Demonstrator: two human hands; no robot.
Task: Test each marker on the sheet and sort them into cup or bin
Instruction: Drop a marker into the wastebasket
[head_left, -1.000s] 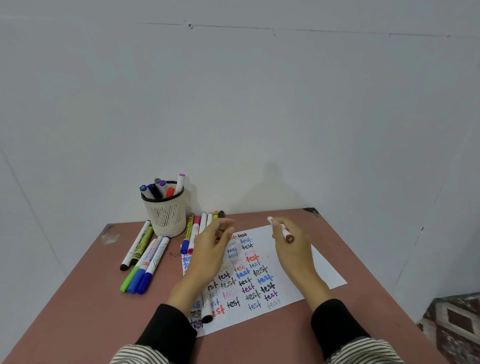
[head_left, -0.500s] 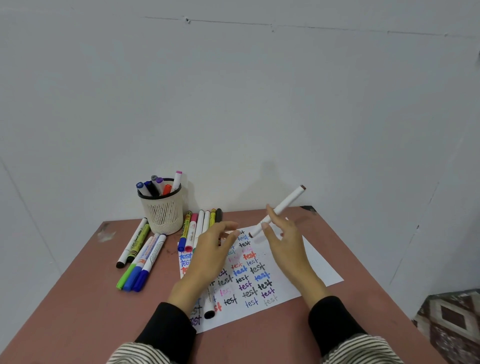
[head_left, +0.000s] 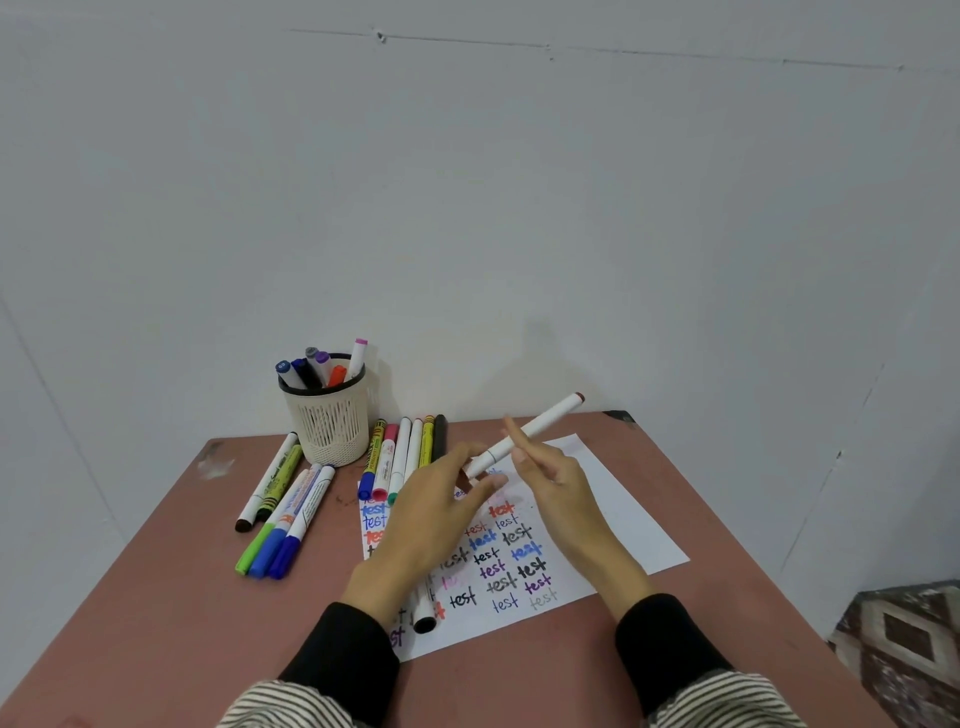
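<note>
Reddish-brown table (head_left: 156, 613) against a pale grey wall (head_left: 467, 208), worn at the far left corner. White sheet (head_left: 623, 514) lying across the middle, angled, its left half covered in rows of the word "test" in black, blue, red and purple. Cream mesh cup (head_left: 328, 423) with a black rim standing at the back left, just off the sheet, holding several markers upright. Five markers (head_left: 280, 512) lying loose on the table left of the sheet, below the cup: one brown-tipped, one yellow-green, then green, blue and dark blue caps side by side. Six more markers (head_left: 402, 454) in a tight row at the sheet's far left corner, between cup and hands. One black-capped marker (head_left: 425, 621) lying on the sheet, partly hidden under the left wrist.

Left hand (head_left: 426, 525) above the sheet, fingers loosely curled, thumb and fingertips touching the near end of the white marker (head_left: 540, 423); whether pinching or only touching, cannot tell. Right hand (head_left: 563, 499) just beside it, thumb and forefinger clamped on the marker's middle, other fingers spread. Marker raised off the paper, tilted up and away to the right, dark red end highest.
</note>
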